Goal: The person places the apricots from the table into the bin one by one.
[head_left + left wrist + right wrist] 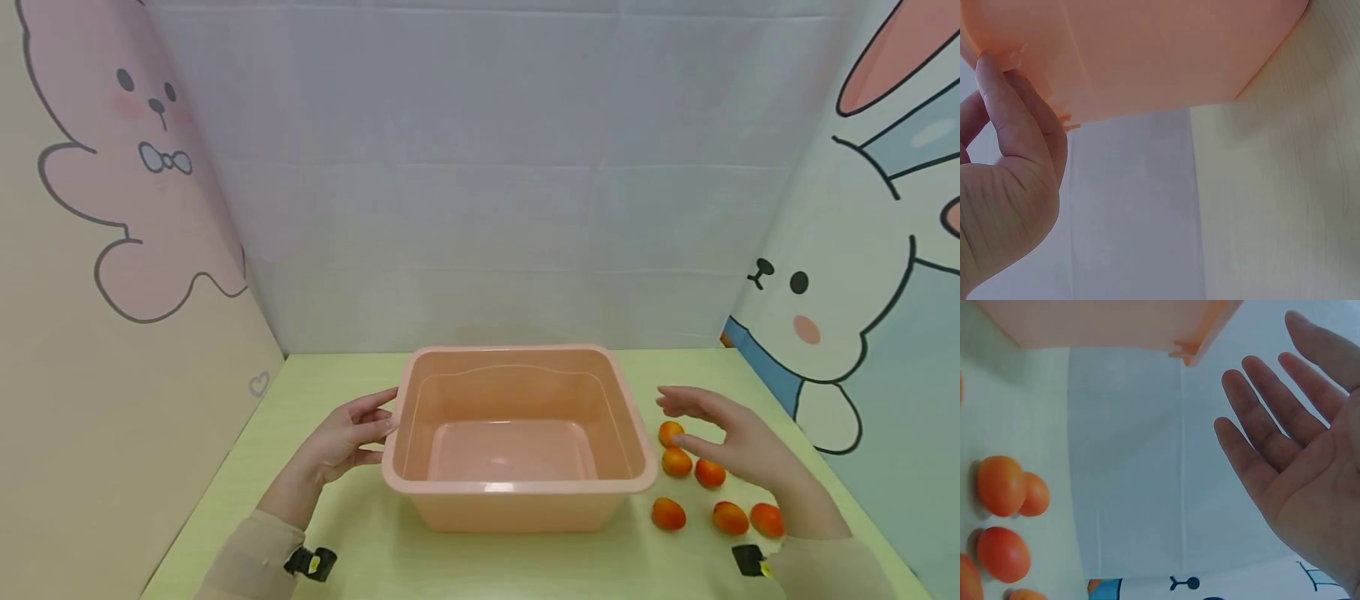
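A peach-coloured plastic basin (517,510) stands upright on the table with nothing inside it. My left hand (351,435) touches the outside of its left rim, fingers loosely extended. In the left wrist view, fingertips of the left hand (1016,144) meet the basin wall (1166,56) just under the rim. To the right of the basin, my right hand (738,437) hovers above the small orange-red oval fruits (677,462), holding nothing. Its fingers are spread and nearly straight in the right wrist view, apart from the basin (1104,322).
Several of these fruits (668,514) lie loose on the pale yellow-green table (337,542), right of the basin. A white sheet (487,183) closes off the back. Side panels with a cartoon bear (150,200) and rabbit (847,308) stand left and right.
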`<state>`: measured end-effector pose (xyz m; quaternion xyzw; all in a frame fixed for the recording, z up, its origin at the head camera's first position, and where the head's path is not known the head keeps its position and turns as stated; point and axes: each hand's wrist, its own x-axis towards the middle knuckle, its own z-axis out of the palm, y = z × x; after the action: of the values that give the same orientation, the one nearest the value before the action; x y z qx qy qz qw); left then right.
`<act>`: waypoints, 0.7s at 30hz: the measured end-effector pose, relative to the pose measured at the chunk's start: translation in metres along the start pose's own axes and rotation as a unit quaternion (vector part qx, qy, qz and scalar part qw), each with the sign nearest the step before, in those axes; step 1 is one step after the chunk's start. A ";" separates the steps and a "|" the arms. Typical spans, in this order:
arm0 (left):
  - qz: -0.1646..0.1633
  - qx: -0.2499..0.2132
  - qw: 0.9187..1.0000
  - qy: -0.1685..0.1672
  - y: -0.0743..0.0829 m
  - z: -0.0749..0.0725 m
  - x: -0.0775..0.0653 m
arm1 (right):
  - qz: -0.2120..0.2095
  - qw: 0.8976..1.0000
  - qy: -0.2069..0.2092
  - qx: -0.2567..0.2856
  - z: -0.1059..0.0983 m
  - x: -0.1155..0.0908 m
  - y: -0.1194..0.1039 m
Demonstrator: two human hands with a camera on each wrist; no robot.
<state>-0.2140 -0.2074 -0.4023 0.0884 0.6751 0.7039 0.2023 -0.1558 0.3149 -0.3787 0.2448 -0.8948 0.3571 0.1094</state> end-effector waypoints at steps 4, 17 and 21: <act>-0.001 -0.001 1.000 0.002 0.000 0.000 0.000 | 0.072 0.997 -0.004 -0.007 0.003 -0.022 0.017; -0.001 -0.003 1.000 0.003 0.000 0.001 0.000 | 0.153 0.988 0.012 -0.026 -0.003 -0.087 0.075; -0.001 -0.003 1.000 0.002 0.000 0.001 0.001 | 0.150 0.988 0.019 -0.015 -0.005 -0.102 0.087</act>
<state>-0.2143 -0.2060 -0.4026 0.0861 0.6735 0.7058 0.2019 -0.1134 0.4093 -0.4639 0.0989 -0.9242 0.3610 0.0751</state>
